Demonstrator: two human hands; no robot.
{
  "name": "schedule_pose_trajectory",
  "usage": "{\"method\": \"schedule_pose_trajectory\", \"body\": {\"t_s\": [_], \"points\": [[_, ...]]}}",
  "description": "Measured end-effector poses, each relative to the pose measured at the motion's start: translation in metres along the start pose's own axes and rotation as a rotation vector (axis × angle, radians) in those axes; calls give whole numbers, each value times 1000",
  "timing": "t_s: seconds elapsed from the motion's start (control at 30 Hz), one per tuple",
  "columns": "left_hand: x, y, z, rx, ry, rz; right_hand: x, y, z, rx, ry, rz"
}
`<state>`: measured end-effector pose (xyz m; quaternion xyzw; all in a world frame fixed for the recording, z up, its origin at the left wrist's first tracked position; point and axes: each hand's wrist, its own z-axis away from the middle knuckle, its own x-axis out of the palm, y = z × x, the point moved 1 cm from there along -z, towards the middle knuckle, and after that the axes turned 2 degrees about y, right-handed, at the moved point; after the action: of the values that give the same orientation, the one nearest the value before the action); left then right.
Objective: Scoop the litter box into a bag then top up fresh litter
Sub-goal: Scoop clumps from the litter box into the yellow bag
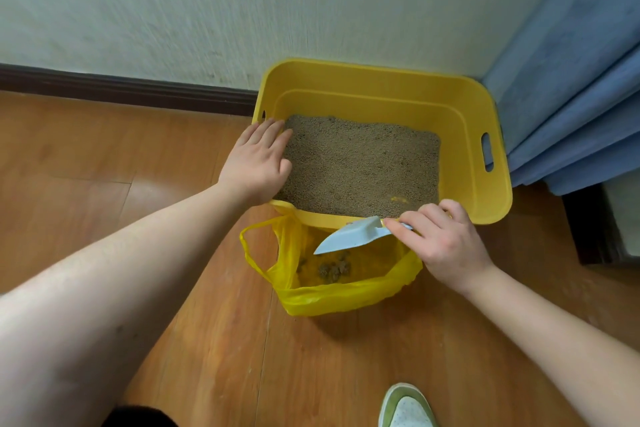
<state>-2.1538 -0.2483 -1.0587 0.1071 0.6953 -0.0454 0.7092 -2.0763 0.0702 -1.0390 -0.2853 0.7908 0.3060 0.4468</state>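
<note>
A: Setting first. Wooden floor (pixel 104 163), pale wall (pixel 173 11) with a dark skirting board (pixel 121 87), blue curtain (pixel 571 80) in the corner on the right.

B: Main item?

A: One yellow litter box (pixel 485 191), on the floor against the wall beside the curtain. Holds a level bed of brown litter (pixel 360 163). Touching its near edge: one yellow plastic bag (pixel 346 298), mouth open, with several dark clumps (pixel 332 269) at the bottom.

B: Tool?

A: One pale blue scoop (pixel 349 236), tipped over the bag mouth, blade pointing down and left. It looks nearly empty; a small bit may remain near the handle end.

B: Hands?

A: Right hand (pixel 446 243): fingers curled, the grip pinching the scoop's handle. Left hand (pixel 256 163): fingers straight, resting on the box's left rim, apparently steadying it.

B: Anything else?

A: One green-and-white shoe (pixel 408 409), bottom edge of the view. No bag of fresh litter is in view.

B: Step in hand, and how to do it well?

A: By my reading, emptying the scoop into the bag; topping up not yet begun. Advice: keep the blade low inside the bag mouth so nothing spills on the floor, give it a small shake to clear the last bit, and keep the left hand on the rim so the box doesn't shift against the bag.
</note>
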Motion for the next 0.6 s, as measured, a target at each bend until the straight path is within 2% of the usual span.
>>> {"method": "schedule_pose_trajectory", "body": {"t_s": [0.17, 0.43, 0.6], "points": [[0, -2, -1, -4, 3, -6, -1, 4, -8, 7, 40, -73], [0, -1, -2, -4, -9, -11, -1, 12, -29, -135, 103, -81], [0, -1, -1, -7, -11, -8, 6, 11, -15, -141, 83, -119]]}}
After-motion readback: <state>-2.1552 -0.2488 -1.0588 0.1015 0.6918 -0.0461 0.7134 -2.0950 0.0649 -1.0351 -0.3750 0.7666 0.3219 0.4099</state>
